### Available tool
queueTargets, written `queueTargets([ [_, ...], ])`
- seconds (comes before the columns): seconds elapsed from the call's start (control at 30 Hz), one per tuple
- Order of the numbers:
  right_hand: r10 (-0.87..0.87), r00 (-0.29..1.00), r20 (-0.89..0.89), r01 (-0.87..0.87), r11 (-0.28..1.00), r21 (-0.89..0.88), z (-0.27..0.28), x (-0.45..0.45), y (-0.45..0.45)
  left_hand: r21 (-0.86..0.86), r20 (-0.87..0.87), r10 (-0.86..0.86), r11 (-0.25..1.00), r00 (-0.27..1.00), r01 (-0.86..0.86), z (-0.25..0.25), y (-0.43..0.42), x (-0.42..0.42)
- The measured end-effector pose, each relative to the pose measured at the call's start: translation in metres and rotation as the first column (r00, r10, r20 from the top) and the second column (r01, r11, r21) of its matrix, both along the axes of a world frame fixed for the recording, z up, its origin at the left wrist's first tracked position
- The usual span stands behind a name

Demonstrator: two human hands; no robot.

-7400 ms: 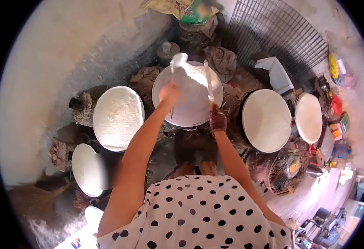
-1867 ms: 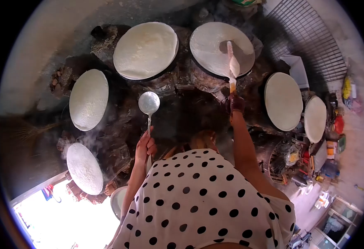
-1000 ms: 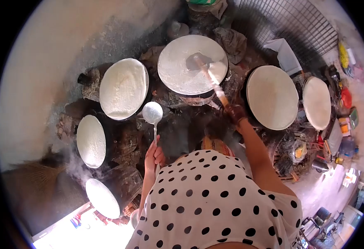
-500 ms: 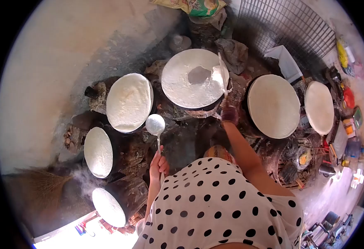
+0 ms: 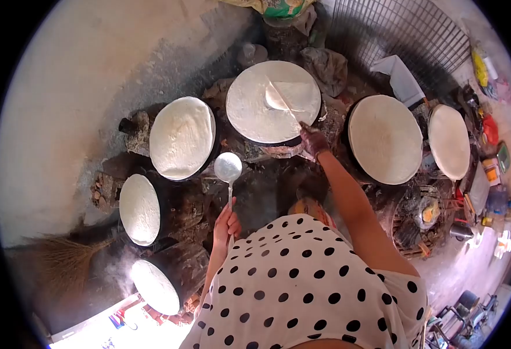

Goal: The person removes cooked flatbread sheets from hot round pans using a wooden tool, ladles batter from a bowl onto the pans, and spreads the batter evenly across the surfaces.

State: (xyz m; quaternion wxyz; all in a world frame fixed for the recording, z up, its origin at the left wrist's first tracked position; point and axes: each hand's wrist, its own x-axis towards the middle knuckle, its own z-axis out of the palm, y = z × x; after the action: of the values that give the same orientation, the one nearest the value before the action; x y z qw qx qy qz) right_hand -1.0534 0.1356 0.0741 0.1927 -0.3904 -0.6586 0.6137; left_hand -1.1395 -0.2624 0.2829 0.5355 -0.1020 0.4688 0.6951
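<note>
My left hand [image 5: 227, 225] is closed around the long handle of a metal ladle [image 5: 229, 167], whose bowl points up toward the griddles. My right hand [image 5: 313, 141], in a dark glove, grips a batter spreader [image 5: 284, 100] by its near end. The spreader lies over the pale round sheet of batter [image 5: 245, 107] on the middle griddle, angled up to the left. Just right of its edge shows a smoother, pale wedge-shaped area. Most of the griddle under the batter is hidden.
More pale rounds lie on griddles to the left: one round [image 5: 181, 138], another [image 5: 139, 209] and a steaming one [image 5: 155, 287]. On the right are two more, a larger round [image 5: 385, 139] and a narrower-looking one [image 5: 448, 142]. A straw broom [image 5: 69, 259] is at lower left.
My right hand has swung the spreader from the griddle's right edge leftward across the batter. The dark bare patch is covered now. The ladle has shifted slightly right.
</note>
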Motion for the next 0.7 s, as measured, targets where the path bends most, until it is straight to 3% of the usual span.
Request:
queueTargets([
  [0.07, -0.227, 0.97, -0.084, 0.233, 0.97, 0.075, 0.046, -0.003, 0.004, 0.039, 0.042, 0.003, 0.999, 0.999, -0.004, -0.002, -0.002, 0.001],
  [0.1, -0.34, 0.94, -0.027, 0.338, 0.939, -0.062, 0.063, -0.006, -0.004, 0.036, 0.042, 0.007, 0.999, 0.999, -0.008, -0.001, -0.004, 0.002],
  [0.13, -0.338, 0.941, -0.027, 0.336, 0.94, -0.064, 0.056, -0.008, -0.005, 0.028, 0.039, 0.018, 0.999, 0.999, -0.019, 0.0, -0.004, 0.003],
  [0.17, -0.194, 0.977, -0.09, 0.179, 0.971, -0.157, 0.042, -0.01, -0.005, 0.021, 0.033, 0.027, 0.999, 0.999, -0.028, 0.001, -0.003, 0.003],
  [0.2, -0.044, 0.998, -0.045, 0.045, 0.999, 0.021, 0.03, -0.008, 0.006, 0.021, 0.03, 0.025, 0.999, 0.999, -0.026, 0.001, -0.003, 0.002],
  [0.27, 0.174, 0.982, 0.076, -0.189, 0.904, 0.382, 0.015, -0.004, 0.026, 0.0, 0.036, 0.035, 0.999, 0.999, -0.035, -0.002, -0.005, 0.001],
  [0.33, -0.043, 0.984, -0.172, 0.063, 0.992, 0.112, -0.036, -0.022, 0.056, 0.022, 0.026, 0.017, 1.0, 1.0, -0.017, -0.006, -0.006, -0.002],
  [0.37, -0.092, 0.913, 0.398, 0.018, 0.982, 0.186, 0.081, -0.01, 0.031, -0.009, 0.05, -0.002, 1.0, 0.999, 0.003, -0.007, -0.003, -0.006],
  [0.4, -0.08, 0.911, 0.404, 0.008, 0.984, 0.177, 0.062, -0.009, 0.032, -0.041, 0.076, -0.017, 0.999, 0.997, 0.02, -0.008, 0.001, -0.011],
  [0.43, -0.006, 0.975, 0.221, -0.078, 0.925, 0.372, 0.033, -0.006, 0.034, -0.053, 0.081, -0.009, 0.999, 0.997, 0.013, -0.011, 0.004, -0.017],
  [0.5, 0.136, 0.954, 0.267, -0.21, 0.938, 0.274, 0.085, 0.008, 0.014, -0.089, -0.031, -0.161, 0.983, 0.986, 0.158, -0.023, 0.025, -0.036],
  [0.53, 0.165, 0.964, 0.209, -0.239, 0.881, 0.408, 0.072, 0.02, 0.007, -0.098, -0.1, -0.192, 0.978, 0.976, 0.183, -0.026, 0.04, -0.046],
  [0.6, 0.149, 0.87, 0.47, -0.409, 0.751, 0.519, 0.053, 0.05, 0.002, -0.109, -0.177, -0.229, 0.971, 0.957, 0.212, -0.042, 0.075, -0.069],
  [0.7, 0.079, 0.859, 0.506, -0.415, 0.687, 0.596, 0.091, 0.088, -0.015, -0.118, -0.323, -0.253, 0.967, 0.912, 0.226, -0.051, 0.138, -0.096],
])
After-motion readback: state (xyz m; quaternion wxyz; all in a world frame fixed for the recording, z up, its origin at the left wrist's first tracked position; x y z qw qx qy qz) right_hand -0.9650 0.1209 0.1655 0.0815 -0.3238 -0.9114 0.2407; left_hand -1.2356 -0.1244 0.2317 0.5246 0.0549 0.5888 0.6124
